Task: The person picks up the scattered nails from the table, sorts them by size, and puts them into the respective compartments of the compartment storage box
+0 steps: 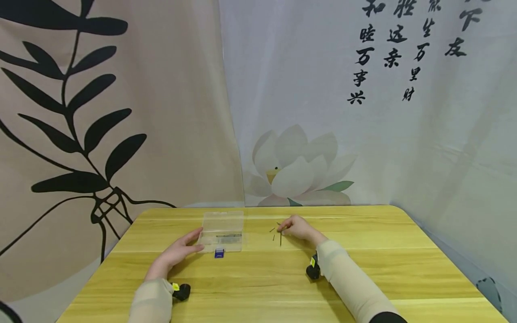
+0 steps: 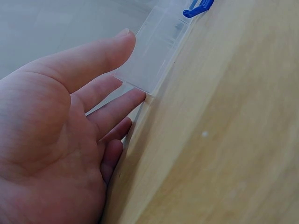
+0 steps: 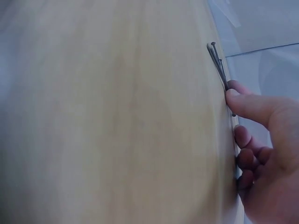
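A clear plastic box [image 1: 221, 242] lies with its lid [image 1: 223, 221] raised at the back and a blue latch [image 1: 219, 253] at the front. Several thin dark nails [image 1: 229, 235] rest inside. My left hand [image 1: 181, 249] touches the box's left end, thumb and fingers spread around its corner. In the left wrist view those fingers look relaxed against the clear wall [image 2: 149, 51]. To the right of the box, my right hand [image 1: 298, 228] pinches a thin dark nail [image 1: 280, 240] between thumb and index finger. Other small nails [image 1: 272, 229] lie just left of its fingertips.
The wooden table [image 1: 258, 287] reaches back to a printed curtain [image 1: 186, 112]. Black wrist cameras [image 1: 313, 269] are worn at both sleeves. Both forearms come in from the front edge, well apart.
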`<action>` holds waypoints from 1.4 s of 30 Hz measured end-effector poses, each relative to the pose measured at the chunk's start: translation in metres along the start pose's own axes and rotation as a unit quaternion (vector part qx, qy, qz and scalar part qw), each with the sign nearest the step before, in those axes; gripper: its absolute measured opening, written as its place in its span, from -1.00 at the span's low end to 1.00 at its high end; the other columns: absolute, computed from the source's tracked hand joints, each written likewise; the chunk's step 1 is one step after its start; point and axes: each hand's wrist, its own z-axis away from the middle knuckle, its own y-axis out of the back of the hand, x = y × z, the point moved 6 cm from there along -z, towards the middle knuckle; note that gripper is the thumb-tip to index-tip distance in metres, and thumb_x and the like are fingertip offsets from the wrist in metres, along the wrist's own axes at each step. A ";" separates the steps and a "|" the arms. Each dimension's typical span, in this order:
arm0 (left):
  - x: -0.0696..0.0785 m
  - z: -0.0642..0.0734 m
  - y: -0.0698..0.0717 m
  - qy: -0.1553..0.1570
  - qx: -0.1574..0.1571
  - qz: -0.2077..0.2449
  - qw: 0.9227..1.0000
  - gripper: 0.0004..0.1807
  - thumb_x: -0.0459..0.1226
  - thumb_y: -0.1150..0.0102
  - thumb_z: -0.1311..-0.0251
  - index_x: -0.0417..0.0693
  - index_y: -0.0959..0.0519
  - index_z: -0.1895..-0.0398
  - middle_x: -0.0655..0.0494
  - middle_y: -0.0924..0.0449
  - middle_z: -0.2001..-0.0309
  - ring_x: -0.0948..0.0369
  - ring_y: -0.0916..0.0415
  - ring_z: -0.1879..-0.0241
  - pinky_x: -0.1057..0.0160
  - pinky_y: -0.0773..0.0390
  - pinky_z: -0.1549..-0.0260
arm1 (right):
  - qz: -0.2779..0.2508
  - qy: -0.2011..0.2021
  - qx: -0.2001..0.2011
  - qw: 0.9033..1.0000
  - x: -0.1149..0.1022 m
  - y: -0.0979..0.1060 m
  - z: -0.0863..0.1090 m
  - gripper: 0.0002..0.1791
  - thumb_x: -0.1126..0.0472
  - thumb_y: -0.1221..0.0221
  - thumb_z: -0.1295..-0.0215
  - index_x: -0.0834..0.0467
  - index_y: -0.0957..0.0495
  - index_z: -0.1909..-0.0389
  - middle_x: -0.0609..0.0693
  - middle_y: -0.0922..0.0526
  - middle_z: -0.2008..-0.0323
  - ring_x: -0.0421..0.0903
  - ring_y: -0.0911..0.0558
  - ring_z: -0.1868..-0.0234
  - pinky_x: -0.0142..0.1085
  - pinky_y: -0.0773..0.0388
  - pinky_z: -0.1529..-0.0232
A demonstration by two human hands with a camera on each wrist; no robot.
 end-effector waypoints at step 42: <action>-0.003 -0.004 0.001 0.004 0.004 -0.019 1.000 -0.20 -0.15 -0.18 -0.32 -0.15 -0.04 -0.52 -0.31 -0.02 -0.45 -0.26 0.10 -0.42 -0.34 0.06 -0.28 | 0.028 -0.010 -0.044 0.999 -0.007 0.013 0.024 -0.92 0.34 -0.16 -0.33 0.25 -0.62 0.24 0.01 -0.54 0.23 -0.12 -0.45 0.21 -0.20 -0.43 0.11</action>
